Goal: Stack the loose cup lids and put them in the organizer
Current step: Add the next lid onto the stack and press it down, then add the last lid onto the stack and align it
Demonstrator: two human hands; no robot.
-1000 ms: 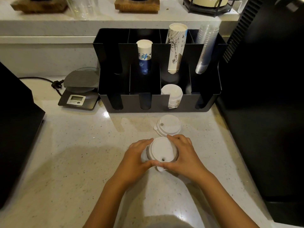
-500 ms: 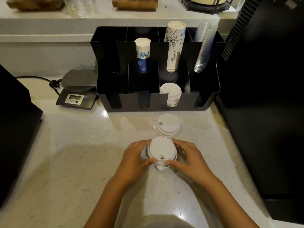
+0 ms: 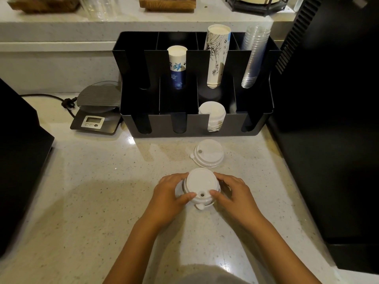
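Left hand and right hand cupped around a short stack of white lids, one on each side, fingers curled against the rims, thumbs pressing on the top lid near its sip hole. Stack resting on the speckled counter, a small tab sticking out toward the body at the near edge. Both forearms reaching in from the bottom of the view.

Just beyond the stack, a second loose lid pile lying flat on the counter, apart from the hands, its tab pointing left. How many lids in either pile: cannot tell.

Behind that, a black organizer against the raised ledge, split into front and back rows of slotted compartments. In the front row, third slot from the left, a pile of white lids already stowed. In the back row, a sleeve of blue-printed paper cups, a taller sleeve of line-drawn paper cups, and a sleeve of clear cups at the right end, all leaning.

Left of the organizer, a small digital scale with a cord trailing off to the left. Dark appliances at both sides of the counter.
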